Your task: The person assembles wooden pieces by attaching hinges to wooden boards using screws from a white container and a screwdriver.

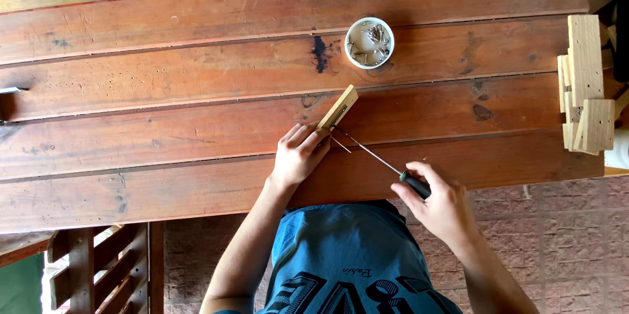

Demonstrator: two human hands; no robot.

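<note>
Block pinned near bench front edge by left hand, fingers pressed together; screwdriver gripped in right hand, fingers curled; screw being driven, steady axial pressure judged needed.

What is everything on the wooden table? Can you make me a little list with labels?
Left hand: holds down a small wooden block
Right hand: grips the dark handle of a screwdriver
Screwdriver tip: reaches the wooden block, beside a metal piece on it
White bowl: round, holds small metal screws or nails, stands beyond the block
Wood pieces: a pale stack at the table's right edge
Table: reddish-brown planks
Floor: reddish brick paving below
</note>
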